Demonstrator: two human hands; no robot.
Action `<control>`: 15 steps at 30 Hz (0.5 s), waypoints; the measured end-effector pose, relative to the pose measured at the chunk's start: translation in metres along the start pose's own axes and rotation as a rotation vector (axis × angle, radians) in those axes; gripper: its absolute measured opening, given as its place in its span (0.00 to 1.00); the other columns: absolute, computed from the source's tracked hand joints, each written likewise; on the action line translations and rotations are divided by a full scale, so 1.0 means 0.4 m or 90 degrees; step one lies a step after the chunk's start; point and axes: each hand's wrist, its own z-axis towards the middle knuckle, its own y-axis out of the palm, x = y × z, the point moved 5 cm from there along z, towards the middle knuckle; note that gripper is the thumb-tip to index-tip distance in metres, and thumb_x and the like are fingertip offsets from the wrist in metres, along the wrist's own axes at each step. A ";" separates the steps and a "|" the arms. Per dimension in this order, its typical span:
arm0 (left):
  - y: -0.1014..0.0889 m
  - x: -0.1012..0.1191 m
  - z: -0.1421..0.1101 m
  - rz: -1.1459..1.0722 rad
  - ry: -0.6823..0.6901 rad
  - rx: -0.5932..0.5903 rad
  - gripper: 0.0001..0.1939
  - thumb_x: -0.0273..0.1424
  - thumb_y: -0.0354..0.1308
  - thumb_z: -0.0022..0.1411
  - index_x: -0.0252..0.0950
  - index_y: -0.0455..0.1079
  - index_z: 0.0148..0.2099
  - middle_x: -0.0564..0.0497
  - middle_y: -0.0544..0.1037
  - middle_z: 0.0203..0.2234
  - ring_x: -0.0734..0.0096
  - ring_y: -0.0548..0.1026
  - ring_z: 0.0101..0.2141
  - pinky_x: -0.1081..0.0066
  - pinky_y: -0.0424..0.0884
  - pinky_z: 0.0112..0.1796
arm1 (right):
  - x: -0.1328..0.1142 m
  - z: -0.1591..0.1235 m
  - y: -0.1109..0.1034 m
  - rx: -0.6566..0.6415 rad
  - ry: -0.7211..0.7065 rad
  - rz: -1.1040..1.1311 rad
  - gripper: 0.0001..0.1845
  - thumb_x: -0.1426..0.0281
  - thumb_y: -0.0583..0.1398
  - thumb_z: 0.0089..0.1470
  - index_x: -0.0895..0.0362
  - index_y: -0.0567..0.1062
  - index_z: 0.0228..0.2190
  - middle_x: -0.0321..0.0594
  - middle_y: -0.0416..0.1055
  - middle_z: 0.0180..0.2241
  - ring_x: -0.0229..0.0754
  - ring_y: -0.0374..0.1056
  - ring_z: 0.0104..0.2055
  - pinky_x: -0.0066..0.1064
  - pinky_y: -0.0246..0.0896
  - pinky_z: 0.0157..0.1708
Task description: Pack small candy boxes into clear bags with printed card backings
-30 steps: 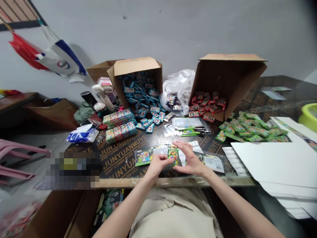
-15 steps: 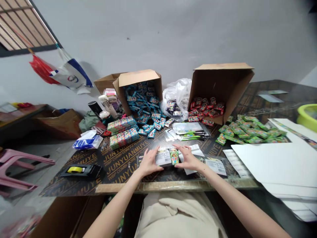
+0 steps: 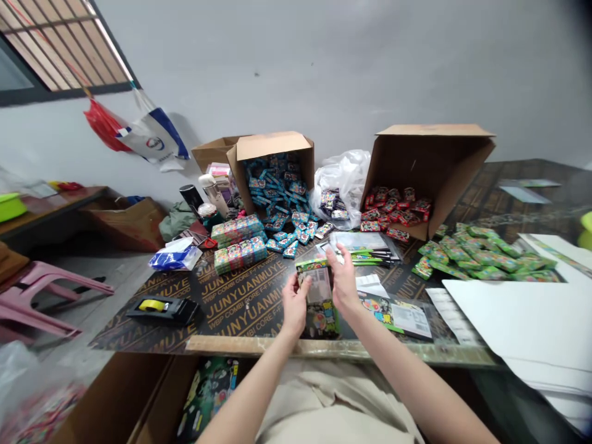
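Observation:
A printed plastic pouch in black and green, with a pale label panel, stands tilted over the front of the table. My left hand is closed on its left edge, thumb across the front. On the opposite edge, my right hand grips the pouch between thumb and palm, with its fingertips pointing up. Beside my right wrist lies another printed pouch, flat, with white paper slips behind it. Further back is a stack of flat pouches with green edges. Whatever is inside the held pouch is hidden.
Cardboard boxes hold blue packets and red packets. A plastic bag stands between them. Green packets and white card sheets lie right. Wrapped bundles and a tape dispenser are left.
The pouch that lay flat between my hands is now lifted and tilted up, gripped from both sides. The small colourful packet between my hands no longer shows. My view has shifted left.

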 end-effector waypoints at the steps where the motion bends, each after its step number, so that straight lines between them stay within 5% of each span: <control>1: 0.011 -0.004 -0.009 -0.068 -0.028 0.012 0.22 0.46 0.54 0.54 0.33 0.69 0.42 0.48 0.75 0.31 0.68 0.73 0.32 0.69 0.68 0.36 | 0.002 0.000 0.004 0.022 -0.002 -0.010 0.35 0.64 0.65 0.39 0.54 0.59 0.49 0.32 0.72 0.24 0.41 0.70 0.27 0.29 0.63 0.26; 4: 0.032 -0.007 -0.022 -0.258 -0.129 0.032 0.21 0.45 0.53 0.54 0.31 0.71 0.37 0.48 0.77 0.27 0.67 0.75 0.31 0.70 0.69 0.33 | 0.002 -0.004 0.000 0.031 -0.005 -0.049 0.29 0.71 0.63 0.36 0.54 0.61 0.43 0.32 0.72 0.22 0.40 0.68 0.23 0.28 0.62 0.24; 10: 0.019 0.034 0.024 -0.243 -0.200 -0.047 0.13 0.33 0.60 0.46 0.30 0.74 0.34 0.47 0.78 0.28 0.69 0.75 0.29 0.73 0.68 0.30 | -0.012 -0.012 -0.034 -0.092 0.081 0.012 0.23 0.68 0.56 0.44 0.51 0.57 0.44 0.39 0.75 0.36 0.43 0.72 0.31 0.36 0.65 0.31; 15: 0.000 0.092 0.034 -0.098 -0.079 -0.101 0.11 0.31 0.62 0.47 0.35 0.75 0.36 0.50 0.78 0.28 0.73 0.74 0.30 0.74 0.68 0.32 | -0.011 0.002 -0.058 -0.159 0.159 -0.056 0.13 0.73 0.58 0.39 0.55 0.69 0.33 0.40 0.75 0.34 0.42 0.71 0.32 0.34 0.64 0.32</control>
